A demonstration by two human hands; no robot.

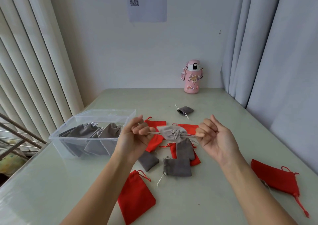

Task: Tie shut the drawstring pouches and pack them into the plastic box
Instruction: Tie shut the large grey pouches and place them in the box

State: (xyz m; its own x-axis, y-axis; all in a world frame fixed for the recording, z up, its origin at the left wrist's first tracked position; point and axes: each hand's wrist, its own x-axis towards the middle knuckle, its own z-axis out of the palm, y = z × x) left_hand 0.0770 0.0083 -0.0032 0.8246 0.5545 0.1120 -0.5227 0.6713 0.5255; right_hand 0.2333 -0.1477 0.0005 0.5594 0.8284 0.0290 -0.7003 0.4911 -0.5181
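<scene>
A grey drawstring pouch (pixel 173 133) hangs in the air above the table, its mouth gathered tight and facing me. My left hand (pixel 137 133) pinches the cord on its left side and my right hand (pixel 212 137) pinches the cord on its right, both cords stretched taut. To the left stands the clear plastic box (pixel 68 138) with several grey pouches (pixel 96 135) inside. Loose on the table lie several red pouches (pixel 136 197) and grey pouches (pixel 177 167), plus one grey pouch (pixel 185 110) farther back.
A pink water bottle (pixel 192 77) stands at the back of the table by the wall. One red pouch (pixel 277 178) lies near the right edge. Curtains hang on both sides, and a metal railing (pixel 17 138) shows at the left past the table edge.
</scene>
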